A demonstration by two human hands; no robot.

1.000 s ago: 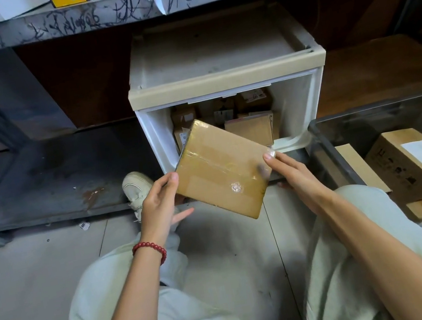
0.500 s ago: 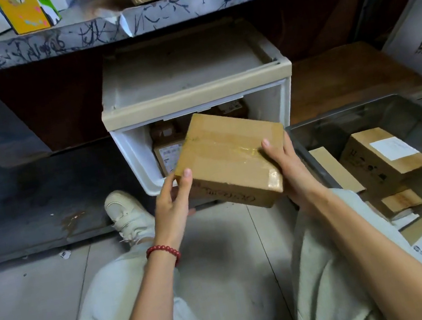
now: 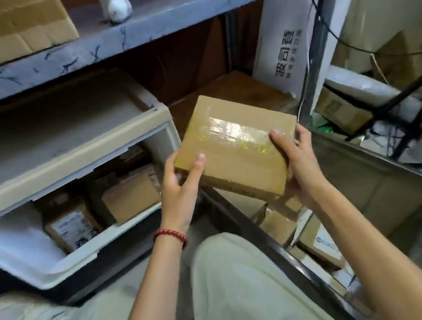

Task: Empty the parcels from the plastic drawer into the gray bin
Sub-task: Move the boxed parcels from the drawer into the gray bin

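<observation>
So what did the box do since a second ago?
The taped parcel moved right, from in front of the plastic drawer to above the gray bin, at its near rim. The left hand and right hand kept hold of it. Other parcels stay in the drawer and bin.

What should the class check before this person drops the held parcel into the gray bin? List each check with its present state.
1. Grip: left hand and right hand both hold the parcel: ok.
2. Position: parcel fully past the gray bin rim: cannot tell.
3. Room: bare space beside the binned parcels: ok.
4. Seal: tape on the parcel's top intact: ok.
5. Progress: plastic drawer emptied: not ok, remaining parcels lie inside.
</observation>
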